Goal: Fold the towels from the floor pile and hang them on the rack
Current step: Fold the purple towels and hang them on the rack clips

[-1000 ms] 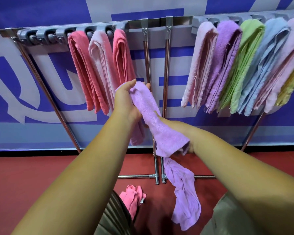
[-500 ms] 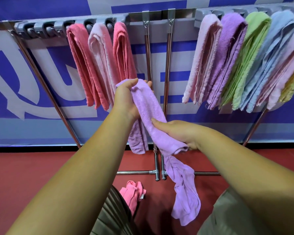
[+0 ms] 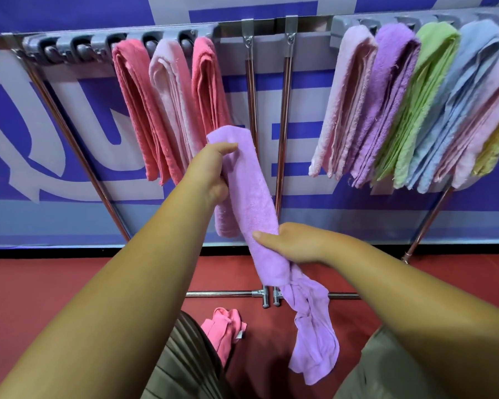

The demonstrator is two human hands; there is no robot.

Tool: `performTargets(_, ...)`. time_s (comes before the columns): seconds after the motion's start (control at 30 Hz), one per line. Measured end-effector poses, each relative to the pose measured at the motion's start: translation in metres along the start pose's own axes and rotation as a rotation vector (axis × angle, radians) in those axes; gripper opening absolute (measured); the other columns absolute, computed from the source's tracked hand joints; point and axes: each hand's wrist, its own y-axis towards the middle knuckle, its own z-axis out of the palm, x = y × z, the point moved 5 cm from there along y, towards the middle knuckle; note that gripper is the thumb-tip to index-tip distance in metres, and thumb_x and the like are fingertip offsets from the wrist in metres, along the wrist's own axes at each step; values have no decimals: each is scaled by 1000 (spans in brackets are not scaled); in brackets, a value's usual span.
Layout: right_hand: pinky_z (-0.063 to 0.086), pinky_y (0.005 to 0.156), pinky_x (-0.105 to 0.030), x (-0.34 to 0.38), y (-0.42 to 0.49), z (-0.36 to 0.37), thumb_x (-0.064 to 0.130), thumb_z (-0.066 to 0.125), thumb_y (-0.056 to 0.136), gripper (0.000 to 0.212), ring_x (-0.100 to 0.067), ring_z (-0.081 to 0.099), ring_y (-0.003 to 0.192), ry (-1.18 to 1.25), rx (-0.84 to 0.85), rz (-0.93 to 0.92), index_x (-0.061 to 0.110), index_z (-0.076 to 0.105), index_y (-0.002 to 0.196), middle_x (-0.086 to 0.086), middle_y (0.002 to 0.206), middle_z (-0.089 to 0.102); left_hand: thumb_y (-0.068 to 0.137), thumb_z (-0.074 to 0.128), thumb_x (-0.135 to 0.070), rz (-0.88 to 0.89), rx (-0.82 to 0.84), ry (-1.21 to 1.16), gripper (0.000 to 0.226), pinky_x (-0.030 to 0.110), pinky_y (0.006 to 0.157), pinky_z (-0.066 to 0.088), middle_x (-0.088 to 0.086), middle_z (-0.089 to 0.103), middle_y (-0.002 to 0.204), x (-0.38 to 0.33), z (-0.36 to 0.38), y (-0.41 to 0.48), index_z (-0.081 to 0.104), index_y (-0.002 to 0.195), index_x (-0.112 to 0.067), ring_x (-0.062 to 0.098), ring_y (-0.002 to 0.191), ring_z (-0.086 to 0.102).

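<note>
Two-handed, grips the purple towel (image 3: 249, 197) in front of the rack (image 3: 231, 26): left hand (image 3: 212, 171) curled round its top, right hand (image 3: 293, 243) pinching lower. Has pulled it flatter than before. Looks nearly ready to hang.

You are holding a plain lilac towel (image 3: 248, 197). The grey-and-copper rack (image 3: 267, 24) is carrying a coral towel (image 3: 133, 105), a pale pink towel (image 3: 170, 96), a purple towel (image 3: 386, 96), a green towel (image 3: 421, 105) and a blue towel (image 3: 458, 110). A bright pink towel (image 3: 222, 332) is lying on the red floor (image 3: 55, 298).
</note>
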Motion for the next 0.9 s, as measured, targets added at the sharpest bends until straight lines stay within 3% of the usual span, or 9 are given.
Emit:
performTargets(0.07,51,71,-27,0,2,3,61,57,100,44,-14,69,80,15,22,-60,20,73,97,3,91,76,87,77,-14,6,22,11,40,38,100,58,9,74,117,-1,0,1,71,126,-4,24,114,71)
performTargets(0.2,55,75,-22,-2,4,2,36,70,98,23,-21,76,95,121,-49,-110,17,75,109,-2,103,81,94,69,-9,31,81,47,40,34,70,61,5,78,89,-7,4,-8,67,134,-11,22,81,74)
performTargets(0.4,61,96,-54,-9,2,1,38,82,81,44,-31,78,95,316,105,-69,9,72,113,-14,103,80,96,65,-12,53,193,133,43,42,79,65,18,78,112,-13,12,-24,64,138,-3,33,98,77)
performTargets(0.53,52,90,-41,-7,-10,-14,1,58,95,30,-30,69,101,513,286,-28,-2,66,123,-21,116,76,98,60,-11,58,284,154,24,43,87,62,17,76,96,-21,19,-38,71,119,-4,31,88,74)
performTargets(0.63,56,75,-33,-3,-9,-55,33,71,97,26,-27,79,93,414,-32,30,10,66,107,-5,104,77,96,59,-12,40,344,154,27,50,99,56,19,74,96,-28,23,-44,73,116,-1,33,92,71)
performTargets(0.7,51,66,-30,3,-10,-89,56,84,80,56,-19,72,83,281,-420,55,17,55,108,-1,101,67,95,56,-12,29,397,150,26,47,95,56,19,74,96,-31,28,-48,75,107,0,34,91,71)
performTargets(0.77,52,81,-36,14,-13,-113,66,89,64,91,-18,63,101,299,-684,32,18,47,128,1,123,57,93,54,-12,19,463,106,29,46,93,58,21,72,104,-32,35,-51,74,111,1,35,97,70)
performTargets(0.83,51,100,-43,29,-13,-127,75,85,52,116,-21,59,119,328,-748,-59,21,38,144,0,138,53,90,53,-11,9,505,61,34,45,94,58,21,71,107,-33,40,-53,73,115,1,36,98,69)
performTargets(0.9,53,99,-43,44,-13,-136,77,79,48,118,-22,65,115,357,-741,-135,25,39,145,0,130,62,88,52,-11,-4,563,23,36,47,102,52,21,73,105,-33,45,-56,74,114,2,35,97,69)
